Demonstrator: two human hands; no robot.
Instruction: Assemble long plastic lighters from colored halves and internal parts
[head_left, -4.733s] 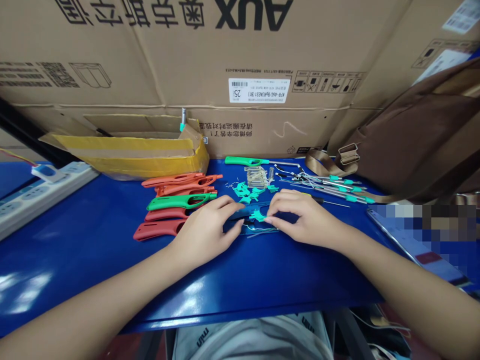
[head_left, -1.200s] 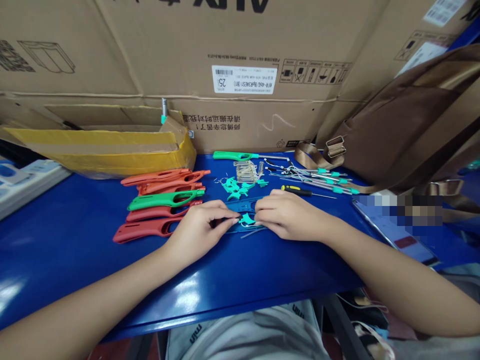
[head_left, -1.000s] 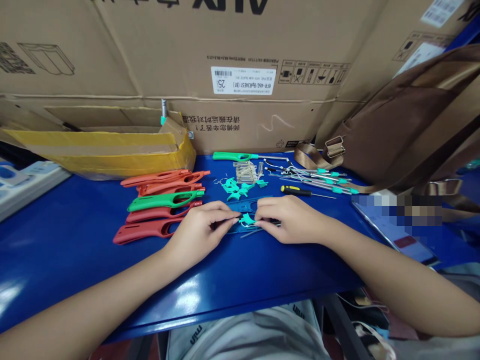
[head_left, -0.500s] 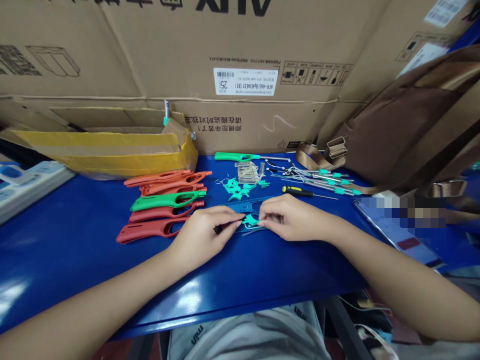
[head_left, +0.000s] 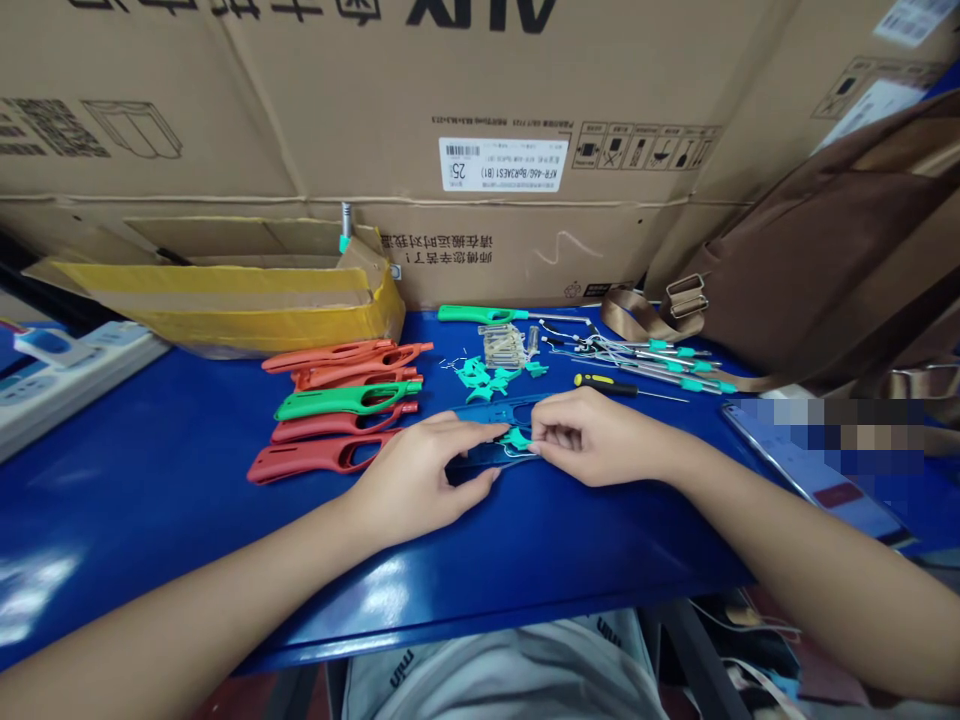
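A blue plastic lighter casing (head_left: 486, 411) lies on the blue table, partly hidden under both hands. In its handle loop area sits a small teal trigger (head_left: 517, 439), with a thin white wire beside it. My right hand (head_left: 592, 437) pinches the trigger's right end between thumb and forefinger. From the left, my left hand (head_left: 424, 470) reaches over the casing, forefinger touching near the trigger's left end and thumb spread away toward the near side. Behind the casing is a loose pile of teal triggers (head_left: 480, 378).
Several red casings (head_left: 300, 459) and a green casing (head_left: 349, 399) lie left. Behind are clear small parts (head_left: 504, 346) and a green lighter (head_left: 480, 314). Rightward are metal tubes with wires (head_left: 679, 365), a screwdriver (head_left: 607, 385), a phone (head_left: 810, 470) and a brown bag (head_left: 817, 240).
My left thumb has moved away from the forefinger, opening the earlier pinch. My right hand still grips the trigger. The whole view has shifted slightly.
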